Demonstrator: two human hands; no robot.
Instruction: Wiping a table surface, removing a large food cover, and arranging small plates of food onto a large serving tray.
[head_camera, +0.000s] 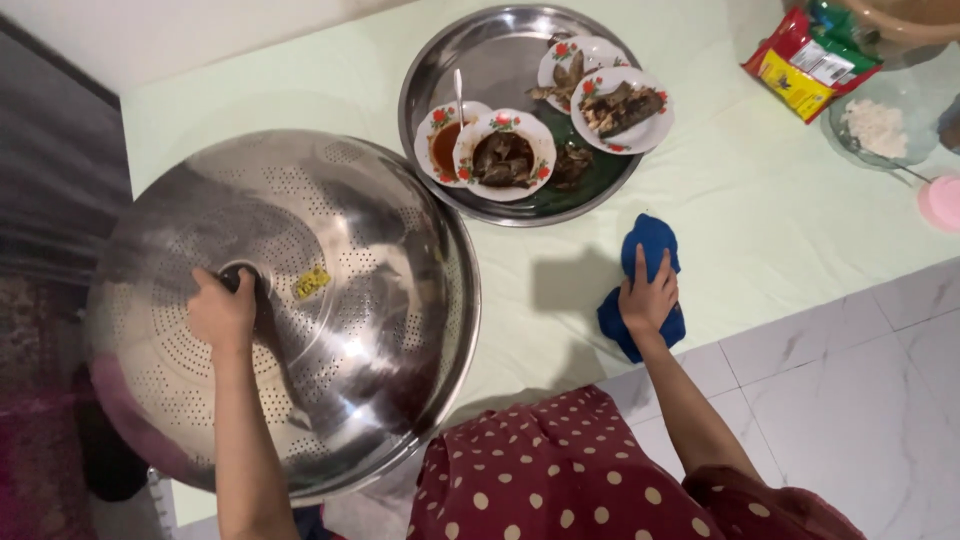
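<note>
Both arms reach forward, bare to the elbow. The left hand (222, 312) is curled in a closed grip; the right hand (648, 298) presses down flat, fingers together.

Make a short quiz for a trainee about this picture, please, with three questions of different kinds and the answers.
1. True or false: the left hand grips the knob of the big steel cover.
2. What does the right hand press on? A) a sponge B) a blue cloth C) a plate
3. How many flowered bowls sit on the round steel tray?

Key:
1. True.
2. B, the blue cloth, on the pale green mat.
3. Four, all holding food.
</note>
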